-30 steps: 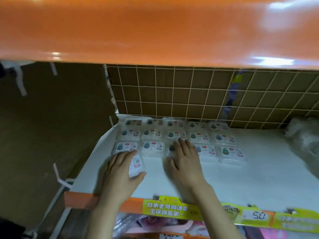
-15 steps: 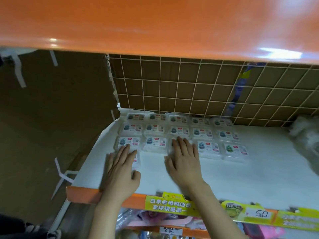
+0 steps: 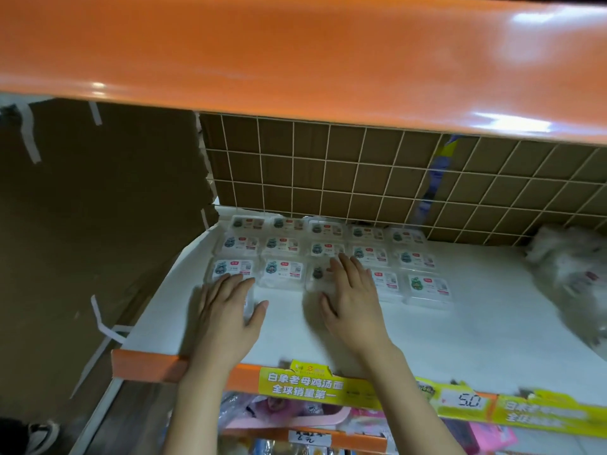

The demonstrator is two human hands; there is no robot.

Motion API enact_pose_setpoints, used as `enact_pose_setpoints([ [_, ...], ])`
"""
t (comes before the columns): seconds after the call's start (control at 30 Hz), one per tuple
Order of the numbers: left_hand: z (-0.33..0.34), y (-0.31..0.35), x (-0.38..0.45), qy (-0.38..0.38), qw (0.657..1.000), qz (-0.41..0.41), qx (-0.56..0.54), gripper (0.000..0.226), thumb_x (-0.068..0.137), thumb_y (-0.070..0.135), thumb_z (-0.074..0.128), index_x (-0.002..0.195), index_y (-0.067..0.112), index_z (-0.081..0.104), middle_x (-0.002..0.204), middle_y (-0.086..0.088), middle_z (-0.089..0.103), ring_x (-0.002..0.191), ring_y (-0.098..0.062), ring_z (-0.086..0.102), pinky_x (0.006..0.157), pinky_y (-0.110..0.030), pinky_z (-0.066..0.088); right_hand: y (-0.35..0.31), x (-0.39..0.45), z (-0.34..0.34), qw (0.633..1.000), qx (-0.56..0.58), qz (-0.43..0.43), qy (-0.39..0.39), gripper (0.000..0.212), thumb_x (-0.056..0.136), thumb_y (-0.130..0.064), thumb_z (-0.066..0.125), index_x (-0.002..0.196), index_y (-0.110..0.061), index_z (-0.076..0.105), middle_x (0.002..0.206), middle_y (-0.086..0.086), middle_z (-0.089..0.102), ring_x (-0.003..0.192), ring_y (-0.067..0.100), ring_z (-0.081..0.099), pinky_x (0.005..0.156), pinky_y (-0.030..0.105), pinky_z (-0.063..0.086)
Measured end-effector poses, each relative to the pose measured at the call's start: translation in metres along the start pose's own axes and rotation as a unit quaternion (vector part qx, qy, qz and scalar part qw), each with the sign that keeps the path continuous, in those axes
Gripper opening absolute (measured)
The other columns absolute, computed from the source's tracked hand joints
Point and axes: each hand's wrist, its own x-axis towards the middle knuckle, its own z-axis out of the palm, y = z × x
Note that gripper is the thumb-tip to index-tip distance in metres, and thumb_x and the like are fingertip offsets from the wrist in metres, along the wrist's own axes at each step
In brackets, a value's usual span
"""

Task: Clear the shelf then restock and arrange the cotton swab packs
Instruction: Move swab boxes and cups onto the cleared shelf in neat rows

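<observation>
I see my left hand (image 3: 226, 310) lying flat on one pack (image 3: 248, 298) at the front left of the shelf (image 3: 460, 323), fingers straight and thumb spread, so this grip presses and slides the pack rather than clasps it; I think it is there to push the pack up against the row just beyond the fingertips. My right hand (image 3: 353, 300) is also flat, fingers straight, resting on a pack (image 3: 317, 274) in the front row, probably to hold the line even. The cotton swab packs (image 3: 325, 254) sit in three tidy rows from my fingers to the wire grid (image 3: 361, 172) at the back. To the right of my right hand the shelf has open white surface until a soft white bag (image 3: 568, 267). Near my wrists runs the orange front edge (image 3: 147, 366), so a pack pulled back could fall.
</observation>
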Motion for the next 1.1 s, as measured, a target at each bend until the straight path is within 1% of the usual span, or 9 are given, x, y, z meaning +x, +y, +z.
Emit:
enact_pose_setpoints([
  [0.13, 0.005, 0.028, 0.002, 0.012, 1.000, 0.024, -0.013, 0.050, 0.078, 0.043, 0.042, 0.101, 0.008, 0.069, 0.106, -0.009, 0.067, 0.103, -0.032, 0.061, 0.091, -0.049, 0.045, 0.019, -0.008, -0.021, 0.999, 0.014, 0.006, 0.047, 0.059, 0.080, -0.033, 0.042, 0.127, 0.001, 0.051, 0.128, 0.020, 0.054, 0.118, 0.039, 0.051, 0.099, 0.052, 0.042],
  [0.3, 0.021, 0.079, -0.002, -0.002, 0.999, 0.037, -0.010, 0.051, 0.079, 0.044, 0.038, 0.102, 0.011, 0.069, 0.106, -0.006, 0.068, 0.103, -0.030, 0.060, 0.088, -0.036, 0.039, 0.063, -0.032, -0.049, 0.997, 0.016, 0.006, 0.077, 0.050, 0.079, -0.026, 0.048, 0.120, 0.001, 0.057, 0.120, 0.019, 0.059, 0.108, 0.038, 0.056, 0.094, 0.045, 0.047],
  [0.37, 0.032, 0.107, -0.005, -0.011, 0.999, 0.046, -0.012, 0.049, 0.078, 0.043, 0.039, 0.100, 0.012, 0.070, 0.104, -0.005, 0.068, 0.100, -0.029, 0.061, 0.084, -0.039, 0.046, 0.089, -0.047, -0.063, 0.997, 0.013, 0.012, 0.074, 0.049, 0.074, -0.021, 0.054, 0.118, 0.000, 0.058, 0.117, 0.018, 0.060, 0.104, 0.036, 0.058, 0.092, 0.040, 0.048],
  [0.57, 0.069, 0.208, -0.026, -0.056, 0.995, 0.077, -0.020, 0.048, 0.078, 0.046, 0.040, 0.100, 0.015, 0.071, 0.101, -0.003, 0.069, 0.095, -0.026, 0.063, 0.080, -0.038, 0.051, 0.169, -0.092, -0.117, 0.995, 0.031, 0.029, 0.086, 0.045, 0.073, -0.022, 0.052, 0.113, -0.002, 0.060, 0.110, 0.015, 0.063, 0.099, 0.034, 0.059, 0.088, 0.042, 0.051],
  [0.63, 0.079, 0.242, -0.033, -0.063, 0.994, 0.087, -0.024, 0.050, 0.078, 0.046, 0.040, 0.101, 0.015, 0.071, 0.101, -0.004, 0.069, 0.096, -0.028, 0.063, 0.081, -0.040, 0.051, 0.193, -0.102, -0.137, 0.995, 0.031, 0.025, 0.094, 0.044, 0.072, -0.018, 0.056, 0.113, -0.002, 0.061, 0.110, 0.015, 0.063, 0.101, 0.034, 0.059, 0.088, 0.043, 0.051],
  [0.7, 0.087, 0.275, -0.038, -0.063, 0.994, 0.090, -0.029, 0.051, 0.078, 0.047, 0.039, 0.103, 0.016, 0.070, 0.103, -0.004, 0.069, 0.100, -0.028, 0.062, 0.082, -0.042, 0.050, 0.216, -0.112, -0.155, 0.994, 0.032, 0.021, 0.100, 0.045, 0.076, -0.021, 0.049, 0.116, -0.003, 0.059, 0.114, 0.014, 0.061, 0.106, 0.034, 0.058, 0.092, 0.043, 0.049],
  [0.83, 0.098, 0.331, -0.054, -0.057, 0.994, 0.087, -0.041, 0.052, 0.079, 0.049, 0.037, 0.104, 0.017, 0.069, 0.106, -0.001, 0.069, 0.103, -0.027, 0.061, 0.084, -0.040, 0.047, 0.255, -0.133, -0.188, 0.992, 0.049, 0.032, 0.108, 0.049, 0.080, -0.028, 0.041, 0.121, -0.005, 0.057, 0.121, 0.011, 0.059, 0.113, 0.030, 0.054, 0.098, 0.035, 0.040],
  [1.0, 0.108, 0.360, -0.076, -0.086, 0.992, 0.077, -0.050, 0.060, 0.078, 0.053, 0.031, 0.108, 0.016, 0.068, 0.111, 0.000, 0.066, 0.108, -0.026, 0.057, 0.088, -0.039, 0.043, 0.283, -0.155, -0.205, 0.991, 0.066, 0.046, 0.105, 0.049, 0.083, -0.030, 0.038, 0.124, -0.008, 0.055, 0.124, 0.009, 0.056, 0.118, 0.027, 0.050, 0.102, 0.038, 0.040],
  [1.1, 0.109, 0.361, -0.081, -0.084, 0.992, 0.079, -0.042, 0.056, 0.079, 0.051, 0.034, 0.105, 0.015, 0.069, 0.107, -0.001, 0.068, 0.104, -0.028, 0.060, 0.084, -0.040, 0.045, 0.291, -0.164, -0.204, 0.991, 0.077, 0.055, 0.094, 0.049, 0.084, -0.030, 0.039, 0.125, -0.009, 0.054, 0.125, 0.008, 0.055, 0.119, 0.025, 0.048, 0.103, 0.036, 0.040],
])
